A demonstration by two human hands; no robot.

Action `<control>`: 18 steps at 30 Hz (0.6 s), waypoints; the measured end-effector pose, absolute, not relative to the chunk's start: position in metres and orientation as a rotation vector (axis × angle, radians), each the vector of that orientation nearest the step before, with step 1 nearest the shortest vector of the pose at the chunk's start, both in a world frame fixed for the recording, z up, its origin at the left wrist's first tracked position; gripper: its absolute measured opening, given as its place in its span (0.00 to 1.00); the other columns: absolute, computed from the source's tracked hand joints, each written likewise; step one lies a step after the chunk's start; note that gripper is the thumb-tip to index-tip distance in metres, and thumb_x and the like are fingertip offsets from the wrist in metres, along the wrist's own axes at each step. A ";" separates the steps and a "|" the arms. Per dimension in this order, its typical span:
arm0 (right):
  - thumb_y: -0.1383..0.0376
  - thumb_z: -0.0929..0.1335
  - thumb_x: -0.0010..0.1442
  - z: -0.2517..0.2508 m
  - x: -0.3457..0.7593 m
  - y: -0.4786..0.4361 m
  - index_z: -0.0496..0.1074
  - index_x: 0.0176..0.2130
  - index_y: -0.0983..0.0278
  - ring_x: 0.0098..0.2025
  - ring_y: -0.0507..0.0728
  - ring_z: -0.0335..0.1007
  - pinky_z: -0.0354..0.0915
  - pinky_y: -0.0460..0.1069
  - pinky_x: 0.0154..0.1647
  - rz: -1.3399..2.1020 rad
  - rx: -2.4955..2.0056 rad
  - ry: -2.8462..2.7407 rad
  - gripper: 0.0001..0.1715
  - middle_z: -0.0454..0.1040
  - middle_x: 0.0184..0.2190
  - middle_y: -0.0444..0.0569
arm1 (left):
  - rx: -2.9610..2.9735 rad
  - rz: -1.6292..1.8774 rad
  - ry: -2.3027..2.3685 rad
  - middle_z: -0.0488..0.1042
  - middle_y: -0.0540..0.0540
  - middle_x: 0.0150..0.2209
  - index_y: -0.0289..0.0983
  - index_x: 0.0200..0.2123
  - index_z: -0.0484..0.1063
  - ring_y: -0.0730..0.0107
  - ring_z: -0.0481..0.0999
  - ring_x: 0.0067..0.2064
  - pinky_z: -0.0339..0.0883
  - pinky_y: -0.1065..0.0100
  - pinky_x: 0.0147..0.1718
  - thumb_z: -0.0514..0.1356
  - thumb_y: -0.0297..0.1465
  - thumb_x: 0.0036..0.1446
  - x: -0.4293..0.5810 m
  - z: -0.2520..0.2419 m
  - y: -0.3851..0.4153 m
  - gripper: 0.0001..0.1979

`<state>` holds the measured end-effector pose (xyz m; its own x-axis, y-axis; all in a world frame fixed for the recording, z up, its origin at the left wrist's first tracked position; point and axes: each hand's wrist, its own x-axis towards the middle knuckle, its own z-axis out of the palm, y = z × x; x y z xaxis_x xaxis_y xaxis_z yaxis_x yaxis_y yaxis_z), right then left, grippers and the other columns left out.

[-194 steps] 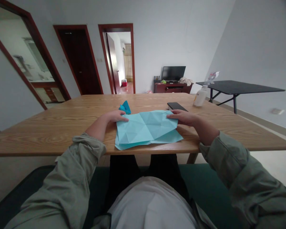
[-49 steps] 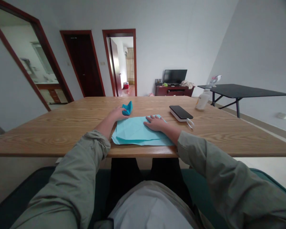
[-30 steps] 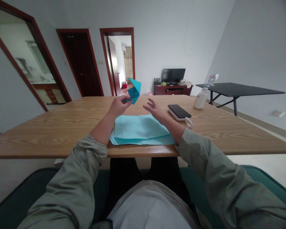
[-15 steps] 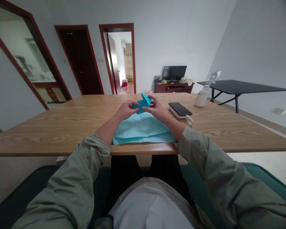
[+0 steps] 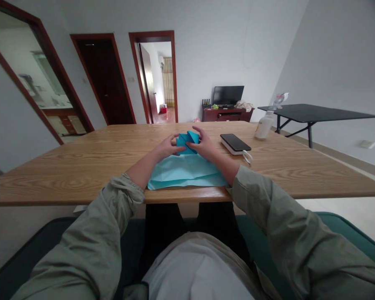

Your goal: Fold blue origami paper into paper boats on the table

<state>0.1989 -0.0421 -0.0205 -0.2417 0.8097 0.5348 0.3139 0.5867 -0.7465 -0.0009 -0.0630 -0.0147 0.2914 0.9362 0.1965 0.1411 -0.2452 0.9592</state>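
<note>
Directly in front of the wearer, two bare hands hold a small folded paper [image 5: 183, 138], bright blue with pointed, angled flaps. The left hand [image 5: 168, 146] grips its left side, the thumb low on the near face and the fingers curled around the edge. The right hand [image 5: 203, 144] pinches the other side, its thumb pressed to the front and its index finger raised behind the top. The paper is above the far edge of a pale blue sheet [image 5: 187, 173]; whether the two touch, I cannot tell.

The sheet is creased and doubled over, lying flat near the front edge of a wooden table [image 5: 90, 166]. Both forearms rest across or close to its sides, with olive sleeves [image 5: 125, 200] pushed up below the elbows. To the right, well apart from the sheet, a black phone [image 5: 235, 142] lies on a white block with a white loop [image 5: 247, 156] at its near corner. Farther right stands a whitish bottle [image 5: 263, 126], upright. Across the room, a TV [image 5: 228, 96] sits on a dark red cabinet [image 5: 212, 115], and a black table [image 5: 315, 112] stands at the right.
</note>
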 end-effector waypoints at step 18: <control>0.53 0.69 0.55 -0.027 0.204 -0.033 0.71 0.54 0.64 0.46 0.60 0.72 0.68 0.58 0.52 0.624 -0.775 -1.776 0.31 0.77 0.44 0.51 | 1.737 1.166 0.932 0.80 0.41 0.39 0.31 0.42 0.76 0.59 0.79 0.41 0.70 0.55 0.47 0.76 0.37 0.36 -0.002 -0.014 -0.061 0.29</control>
